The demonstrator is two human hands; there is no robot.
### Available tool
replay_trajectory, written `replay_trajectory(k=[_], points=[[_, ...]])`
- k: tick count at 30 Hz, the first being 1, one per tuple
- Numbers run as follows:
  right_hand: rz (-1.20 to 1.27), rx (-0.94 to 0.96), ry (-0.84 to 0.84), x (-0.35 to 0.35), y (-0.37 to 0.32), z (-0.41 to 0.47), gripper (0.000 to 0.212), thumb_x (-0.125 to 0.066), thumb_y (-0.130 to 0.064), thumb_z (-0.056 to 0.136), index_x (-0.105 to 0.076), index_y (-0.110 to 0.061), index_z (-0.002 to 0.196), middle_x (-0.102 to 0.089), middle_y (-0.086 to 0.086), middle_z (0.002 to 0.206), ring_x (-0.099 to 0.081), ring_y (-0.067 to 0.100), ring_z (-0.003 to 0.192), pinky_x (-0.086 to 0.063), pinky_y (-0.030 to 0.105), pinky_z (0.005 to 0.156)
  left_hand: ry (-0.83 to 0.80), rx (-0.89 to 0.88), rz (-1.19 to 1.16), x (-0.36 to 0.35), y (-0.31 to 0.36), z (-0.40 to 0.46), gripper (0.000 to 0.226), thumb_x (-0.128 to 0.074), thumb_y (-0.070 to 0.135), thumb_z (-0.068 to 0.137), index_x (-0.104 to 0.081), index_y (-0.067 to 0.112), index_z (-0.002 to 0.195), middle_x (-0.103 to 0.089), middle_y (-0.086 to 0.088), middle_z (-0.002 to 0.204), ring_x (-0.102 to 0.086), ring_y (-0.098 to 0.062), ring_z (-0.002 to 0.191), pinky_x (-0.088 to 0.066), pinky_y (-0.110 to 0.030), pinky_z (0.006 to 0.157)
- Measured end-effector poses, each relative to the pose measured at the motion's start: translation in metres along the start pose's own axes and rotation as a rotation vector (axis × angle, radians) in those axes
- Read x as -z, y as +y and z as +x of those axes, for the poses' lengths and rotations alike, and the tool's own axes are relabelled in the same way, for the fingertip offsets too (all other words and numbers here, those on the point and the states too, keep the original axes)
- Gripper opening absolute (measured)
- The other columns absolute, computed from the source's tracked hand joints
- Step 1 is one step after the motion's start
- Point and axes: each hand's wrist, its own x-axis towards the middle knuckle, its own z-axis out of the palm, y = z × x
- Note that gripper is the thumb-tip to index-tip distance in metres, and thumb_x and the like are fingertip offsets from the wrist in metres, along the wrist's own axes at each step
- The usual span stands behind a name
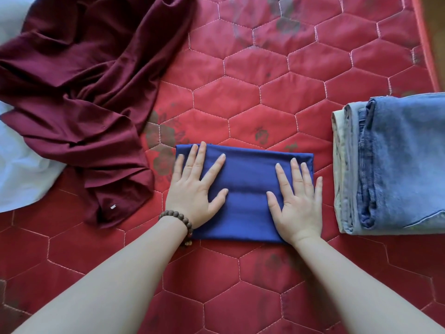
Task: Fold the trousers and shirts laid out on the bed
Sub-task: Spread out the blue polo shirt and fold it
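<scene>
A dark blue garment (248,189), folded into a neat rectangle, lies on the red quilted bed (240,97) in front of me. My left hand (196,186) rests flat on its left part with fingers spread. On its right part lies my right hand (297,198), palm down, fingers straight. A maroon garment (79,97) lies crumpled and unfolded at the left. At the right stands a stack of folded trousers, blue jeans (404,160) on top and a pale beige pair (337,150) at the bottom.
White cloth (19,174) lies at the far left, partly under the maroon garment. The bed's right edge (427,39) runs along the upper right. A beaded bracelet (179,219) is on my left wrist.
</scene>
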Motion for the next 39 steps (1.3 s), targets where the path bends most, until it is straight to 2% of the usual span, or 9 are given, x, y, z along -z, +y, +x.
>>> replay_trajectory(k=[4,11,14,18,22,26,29,34,39], points=[[0.007,0.01,0.012,-0.001,0.001,0.0,0.063,-0.03,-0.052,0.092,-0.029,-0.028,0.15,-0.022,0.007,0.159,-0.017,0.027,0.147,-0.012,0.056,0.117,-0.004,0.117,-0.045,0.003,0.0,-0.002,0.07,-0.028,0.058,0.089,-0.008,0.034,0.151,0.0,-0.01,0.162,0.004,-0.023,0.149,-0.002,-0.051,0.119],[0.034,0.062,-0.034,0.006,0.009,0.0,0.063,-0.029,-0.053,0.091,-0.025,-0.029,0.15,-0.019,0.006,0.16,-0.016,0.025,0.148,-0.01,0.051,0.119,0.0,0.174,-0.177,0.005,0.019,-0.019,0.069,-0.031,0.055,0.089,-0.019,0.029,0.152,-0.002,-0.012,0.161,0.001,-0.026,0.149,-0.005,-0.047,0.12],[0.156,0.059,-0.03,0.013,0.013,-0.001,0.061,-0.034,-0.052,0.094,-0.026,-0.03,0.15,-0.014,0.006,0.161,-0.012,0.024,0.148,-0.008,0.047,0.12,0.062,0.207,-0.277,0.008,0.021,-0.025,0.064,-0.04,0.049,0.092,-0.027,0.029,0.151,-0.003,-0.011,0.161,-0.001,-0.026,0.149,-0.004,-0.046,0.12],[0.269,-0.173,0.078,0.02,0.008,-0.012,0.063,-0.057,-0.04,0.094,-0.032,-0.027,0.15,-0.017,0.015,0.159,-0.025,0.035,0.141,-0.023,0.045,0.114,0.208,0.407,-0.338,0.013,0.019,-0.039,0.055,-0.064,0.033,0.09,-0.048,0.023,0.141,-0.022,-0.024,0.153,-0.026,-0.041,0.14,-0.025,-0.05,0.114],[0.327,-0.26,0.071,0.024,-0.007,-0.014,0.058,-0.064,-0.033,0.09,-0.044,-0.027,0.144,-0.037,0.018,0.142,-0.037,0.032,0.124,-0.034,0.042,0.103,0.18,0.373,-0.449,0.021,0.026,-0.051,0.05,-0.07,0.02,0.085,-0.056,0.02,0.134,-0.036,-0.024,0.137,-0.045,-0.037,0.12,-0.043,-0.044,0.102],[0.489,-0.446,0.027,0.03,-0.009,-0.016,0.062,-0.068,-0.038,0.086,-0.041,-0.037,0.142,-0.035,0.005,0.126,-0.045,0.018,0.088,-0.041,0.032,0.087,0.145,0.519,-0.604,0.027,0.026,-0.055,0.055,-0.074,0.023,0.082,-0.055,0.028,0.133,-0.038,-0.01,0.123,-0.049,-0.015,0.092,-0.033,-0.014,0.089],[0.539,-0.486,-0.014,0.033,-0.006,-0.027,0.062,-0.07,-0.036,0.084,-0.043,-0.039,0.14,-0.038,0.002,0.113,-0.045,0.016,0.082,-0.036,0.025,0.084,0.106,0.557,-0.635,0.03,0.031,-0.065,0.056,-0.076,0.023,0.081,-0.055,0.028,0.133,-0.041,-0.004,0.112,-0.042,-0.008,0.085,-0.023,-0.002,0.083],[0.526,-0.425,-0.039,0.043,0.012,-0.08,0.047,-0.068,-0.027,0.088,-0.056,-0.029,0.133,-0.048,0.007,0.112,-0.054,0.024,0.096,-0.038,0.028,0.085,-0.008,0.484,-0.646,0.033,0.059,-0.104,0.054,-0.074,0.021,0.082,-0.056,0.025,0.133,-0.043,-0.001,0.106,-0.042,-0.007,0.087,-0.022,-0.002,0.083],[0.41,-0.427,-0.05,0.052,0.055,-0.158,0.042,-0.066,-0.027,0.089,-0.058,-0.027,0.131,-0.048,0.008,0.113,-0.057,0.032,0.089,-0.044,0.035,0.077,-0.143,0.405,-0.671,0.026,0.115,-0.152,0.053,-0.071,0.018,0.085,-0.053,0.021,0.136,-0.037,-0.002,0.115,-0.047,-0.014,0.096,-0.024,-0.006,0.088]])
